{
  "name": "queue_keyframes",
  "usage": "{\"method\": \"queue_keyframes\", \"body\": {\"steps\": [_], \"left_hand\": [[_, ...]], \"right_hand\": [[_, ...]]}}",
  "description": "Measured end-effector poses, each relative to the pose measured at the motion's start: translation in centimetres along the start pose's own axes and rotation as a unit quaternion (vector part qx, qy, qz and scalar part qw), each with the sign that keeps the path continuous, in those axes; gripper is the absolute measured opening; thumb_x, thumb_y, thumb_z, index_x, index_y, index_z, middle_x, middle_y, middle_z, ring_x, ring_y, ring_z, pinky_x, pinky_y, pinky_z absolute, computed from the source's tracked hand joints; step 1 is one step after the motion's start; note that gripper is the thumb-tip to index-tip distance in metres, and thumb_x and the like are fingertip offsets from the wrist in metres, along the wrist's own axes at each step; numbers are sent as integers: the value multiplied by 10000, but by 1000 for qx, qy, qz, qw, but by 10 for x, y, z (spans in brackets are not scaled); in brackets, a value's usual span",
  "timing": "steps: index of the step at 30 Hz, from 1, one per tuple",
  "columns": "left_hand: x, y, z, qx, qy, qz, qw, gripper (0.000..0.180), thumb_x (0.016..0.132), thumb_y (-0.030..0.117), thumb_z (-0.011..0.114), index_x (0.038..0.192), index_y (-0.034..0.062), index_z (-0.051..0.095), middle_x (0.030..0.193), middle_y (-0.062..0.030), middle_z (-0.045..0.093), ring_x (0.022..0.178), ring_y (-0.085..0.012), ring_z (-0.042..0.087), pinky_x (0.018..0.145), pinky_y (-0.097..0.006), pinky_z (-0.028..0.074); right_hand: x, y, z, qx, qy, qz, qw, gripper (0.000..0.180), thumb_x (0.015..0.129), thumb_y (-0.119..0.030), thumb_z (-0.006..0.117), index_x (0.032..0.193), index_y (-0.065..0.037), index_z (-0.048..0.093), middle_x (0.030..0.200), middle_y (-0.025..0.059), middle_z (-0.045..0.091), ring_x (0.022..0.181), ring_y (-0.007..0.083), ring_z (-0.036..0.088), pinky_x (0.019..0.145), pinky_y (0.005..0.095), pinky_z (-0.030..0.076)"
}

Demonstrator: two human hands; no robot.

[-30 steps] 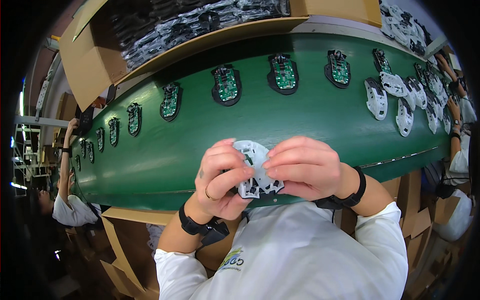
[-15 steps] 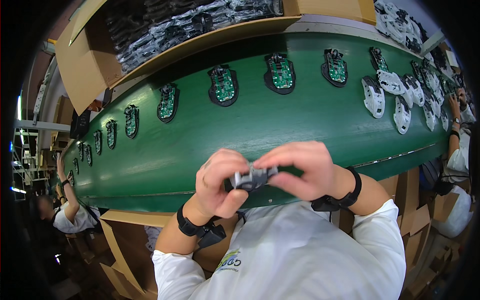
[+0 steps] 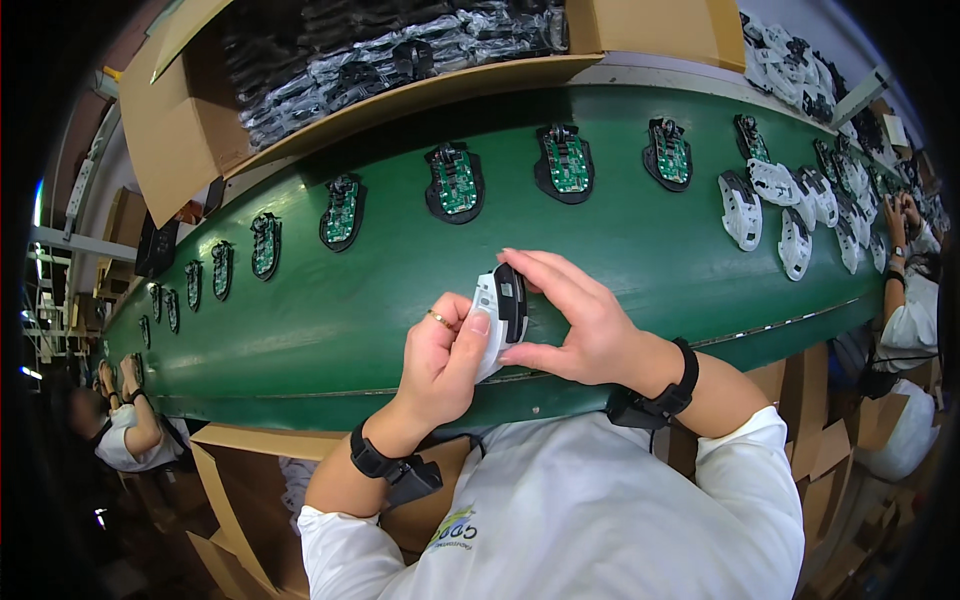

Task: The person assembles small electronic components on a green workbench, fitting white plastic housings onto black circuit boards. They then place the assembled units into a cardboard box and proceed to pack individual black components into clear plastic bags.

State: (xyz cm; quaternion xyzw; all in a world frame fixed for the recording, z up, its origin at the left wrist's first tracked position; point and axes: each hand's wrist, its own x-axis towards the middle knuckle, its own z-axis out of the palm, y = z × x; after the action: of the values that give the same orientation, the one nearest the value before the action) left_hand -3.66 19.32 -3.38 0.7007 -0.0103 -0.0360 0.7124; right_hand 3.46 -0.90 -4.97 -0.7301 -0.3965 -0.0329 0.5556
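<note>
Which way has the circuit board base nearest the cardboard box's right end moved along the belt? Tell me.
Yes. That circuit board base has slid toward the person's left along the green belt; judged against the cardboard box, it now sits closer to the box's middle.

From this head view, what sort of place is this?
Most likely an electronics assembly line. A long green conveyor belt carries a row of black bases with green circuit boards; both hands, left and right, hold a white shell part; cardboard boxes of bagged parts sit behind.
</note>
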Motion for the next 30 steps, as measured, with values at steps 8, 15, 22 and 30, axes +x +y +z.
{"method": "queue_keyframes", "body": {"steps": [8,15,22,30], "left_hand": [[-2,-2,0,68,51,-33,996,316,1050,243,533,812,37,556,693,28,539,658,-46,426,570,-264,372],[-2,0,-4,107,43,-4,993,324,1046,227,529,793,25,555,639,2,521,620,-58,422,541,-281,370],[2,0,-3,53,79,11,995,319,1053,209,520,784,39,540,677,32,524,647,-41,421,551,-249,353],[7,4,-6,122,100,107,982,238,1024,125,585,802,46,554,699,48,527,654,-23,440,549,-235,373]], "right_hand": [[0,3,5,46,22,43,998,767,686,-309,943,1269,43,590,1192,172,676,1038,277,703,917,363,581],[1,5,1,138,-19,102,985,824,648,-219,970,1299,62,551,1284,172,667,1144,238,683,1014,364,552],[-3,-1,-3,16,17,29,999,785,682,-225,951,1301,59,560,1271,184,667,1109,250,692,962,360,573],[3,0,-15,66,64,29,995,789,744,-220,904,1390,40,533,1321,183,628,1162,256,654,1006,373,534]]}}
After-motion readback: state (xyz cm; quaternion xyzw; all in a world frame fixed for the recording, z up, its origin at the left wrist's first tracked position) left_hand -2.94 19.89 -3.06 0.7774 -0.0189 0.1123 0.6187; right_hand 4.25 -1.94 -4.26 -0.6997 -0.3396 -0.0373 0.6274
